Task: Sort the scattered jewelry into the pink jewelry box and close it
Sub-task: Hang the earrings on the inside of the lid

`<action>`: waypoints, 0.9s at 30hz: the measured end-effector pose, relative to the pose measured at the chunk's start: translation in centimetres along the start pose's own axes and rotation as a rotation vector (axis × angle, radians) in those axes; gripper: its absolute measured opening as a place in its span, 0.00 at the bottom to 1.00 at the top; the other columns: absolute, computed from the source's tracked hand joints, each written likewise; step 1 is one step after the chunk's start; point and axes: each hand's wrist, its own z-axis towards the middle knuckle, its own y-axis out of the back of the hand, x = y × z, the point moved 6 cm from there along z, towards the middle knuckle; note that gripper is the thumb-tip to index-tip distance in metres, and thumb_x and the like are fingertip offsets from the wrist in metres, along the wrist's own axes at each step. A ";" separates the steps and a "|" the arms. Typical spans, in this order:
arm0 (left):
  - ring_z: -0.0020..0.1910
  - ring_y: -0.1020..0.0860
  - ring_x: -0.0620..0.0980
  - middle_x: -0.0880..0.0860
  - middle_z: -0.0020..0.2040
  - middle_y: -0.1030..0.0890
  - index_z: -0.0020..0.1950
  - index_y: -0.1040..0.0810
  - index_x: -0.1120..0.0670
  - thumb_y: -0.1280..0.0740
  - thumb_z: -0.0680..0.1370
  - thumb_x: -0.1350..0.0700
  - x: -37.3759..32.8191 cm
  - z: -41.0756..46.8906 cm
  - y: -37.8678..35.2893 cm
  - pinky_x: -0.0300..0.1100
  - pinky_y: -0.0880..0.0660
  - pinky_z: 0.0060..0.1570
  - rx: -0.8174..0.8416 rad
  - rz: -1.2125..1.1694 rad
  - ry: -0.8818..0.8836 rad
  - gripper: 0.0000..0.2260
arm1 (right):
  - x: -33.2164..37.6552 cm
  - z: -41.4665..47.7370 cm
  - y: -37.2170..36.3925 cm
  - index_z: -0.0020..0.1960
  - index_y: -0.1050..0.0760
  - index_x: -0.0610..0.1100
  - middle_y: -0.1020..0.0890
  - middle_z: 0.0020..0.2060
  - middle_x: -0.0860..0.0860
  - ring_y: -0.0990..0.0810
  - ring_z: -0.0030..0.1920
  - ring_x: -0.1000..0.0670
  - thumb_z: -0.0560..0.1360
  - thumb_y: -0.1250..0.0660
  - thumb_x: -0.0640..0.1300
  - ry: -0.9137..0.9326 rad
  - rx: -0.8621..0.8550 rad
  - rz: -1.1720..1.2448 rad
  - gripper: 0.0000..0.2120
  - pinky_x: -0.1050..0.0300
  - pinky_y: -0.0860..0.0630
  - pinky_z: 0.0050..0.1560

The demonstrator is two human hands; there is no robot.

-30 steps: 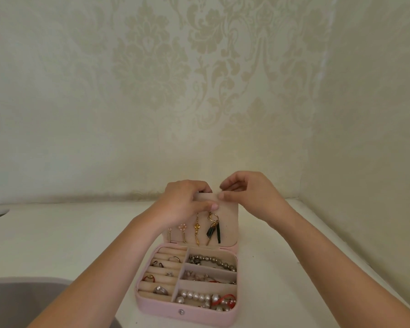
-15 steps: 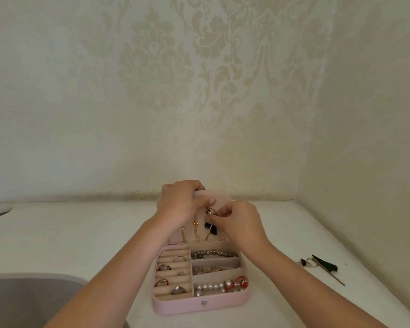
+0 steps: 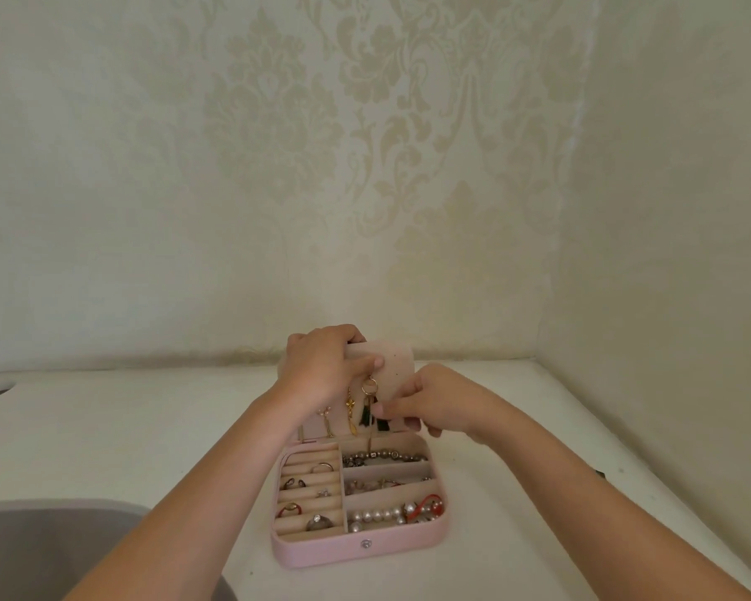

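Caught mid-way through hanging an earring, by the look of it. Found the pink jewelry box (image 3: 321, 553) open on the white counter (image 3: 148, 427), between the two forearms and just right of the grey sink (image 3: 40, 553). Gripped the upright earring panel (image 3: 393, 362) with the left hand (image 3: 321, 368), fingers curled over its top edge, thumb pressed on its front. Pinched with the right hand (image 3: 434, 405), fingertips closed at the dark tassel earring (image 3: 366, 417) dangling under its gold hoop; couldn't tell whether already hooked in or only being steadied.

Called next, most likely, for a soft release of that pinch, then folding the panel down and pressing the lid onto the snap (image 3: 366, 544). Worth watching the tassels there: long enough, probably, to catch on the rim.

And inside:
- Spotted a gold drop earring (image 3: 350, 409) and a pale flower earring (image 3: 324, 416) on the panel, left of the tassel.
- Counted several rings (image 3: 317, 521) tucked into the ring rolls on the left.
- Saw a dark bead bracelet (image 3: 384, 455) in the top right compartment.
- Made out only a thin pinkish tangle (image 3: 371, 484) in the middle right one.
- Found a pearl bracelet (image 3: 378, 515) touching a red piece (image 3: 432, 504) in the bottom right one.
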 end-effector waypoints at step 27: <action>0.40 0.26 0.47 0.43 0.35 0.24 0.44 0.28 0.44 0.35 0.75 0.43 -0.8 -1.0 0.6 0.44 0.38 0.47 0.037 -0.007 -0.015 0.06 | -10.4 -2.5 7.5 0.37 0.23 0.53 0.19 0.34 0.57 0.22 0.37 0.58 0.65 0.23 0.44 -0.359 0.278 -0.634 0.09 0.64 0.28 0.44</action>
